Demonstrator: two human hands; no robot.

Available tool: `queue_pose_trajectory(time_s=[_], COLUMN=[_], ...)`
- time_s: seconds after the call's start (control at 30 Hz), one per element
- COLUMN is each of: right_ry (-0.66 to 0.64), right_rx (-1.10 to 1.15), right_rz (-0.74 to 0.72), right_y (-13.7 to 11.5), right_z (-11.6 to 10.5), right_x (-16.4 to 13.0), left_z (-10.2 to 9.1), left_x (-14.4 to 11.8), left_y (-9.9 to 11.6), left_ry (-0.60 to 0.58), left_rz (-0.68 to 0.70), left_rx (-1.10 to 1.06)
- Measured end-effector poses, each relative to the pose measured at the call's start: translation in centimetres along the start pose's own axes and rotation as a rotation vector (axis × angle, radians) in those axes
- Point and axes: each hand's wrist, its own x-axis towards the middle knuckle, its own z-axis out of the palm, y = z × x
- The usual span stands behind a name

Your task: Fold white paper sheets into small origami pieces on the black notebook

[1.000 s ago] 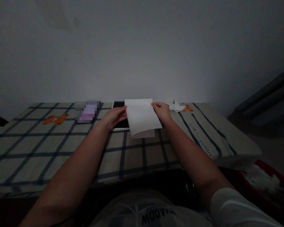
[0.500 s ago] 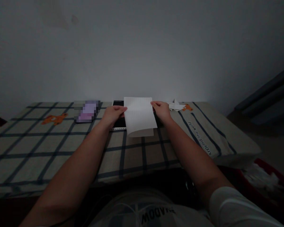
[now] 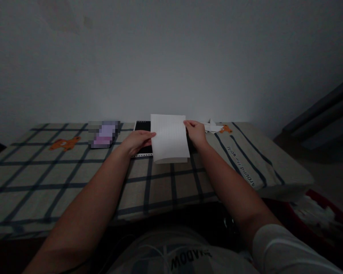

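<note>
A white lined sheet of paper [image 3: 170, 139] is held up between both hands, its lower edge curled under like a fold. My left hand [image 3: 137, 141] pinches the sheet's left edge and my right hand [image 3: 196, 133] grips its upper right edge. Behind the sheet lies a black notebook [image 3: 143, 131] with a perforated white strip, partly hidden by the paper and my left hand. Everything rests on a checked beige cloth [image 3: 74, 179] with dark stripes.
A blurred purple object [image 3: 104, 134] lies left of the notebook. Folded white paper pieces [image 3: 213, 127] sit at the back right beside an orange bear print [image 3: 225, 129]. A red bin with white scraps [image 3: 317, 217] stands low at the right. A plain wall rises behind.
The sheet has been lifted slightly and turned straighter, its top edge higher. Both hands stayed on its edges and shifted a little with it.
</note>
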Motion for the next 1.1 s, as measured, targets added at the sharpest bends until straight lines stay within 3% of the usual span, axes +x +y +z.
queue_pose_trajectory(time_s=[0.17,0.33,0.47,0.67,0.83,1.1], right_ry=[-0.017,-0.078,-0.22,-0.364,-0.341,-0.282], right_rx=[0.034,0.272,0.378,0.32,0.231,0.176], right_rz=[0.026,0.157,0.26,0.337,0.288,0.25], right_y=[-0.2,-0.7,-1.2,-1.3,-1.0,-0.5], right_z=[0.0,0.3,0.2,-0.1,0.3,0.3], right_x=[0.0,-0.2,-0.6,-1.0,-1.0,-0.5], left_z=[0.0,-0.5,-1.2,-2.2,-1.8,-1.9], left_x=[-0.1,0.1,1.2,2.3,2.3,2.1], left_y=[0.0,-0.1,-0.6,-1.2,-1.1,-0.7], left_ry=[0.084,0.189,0.232,0.314,0.287,0.053], left_rz=[0.099,0.197,0.259,0.34,0.271,0.044], left_rx=[0.12,0.212,0.181,0.211,0.068,-0.1])
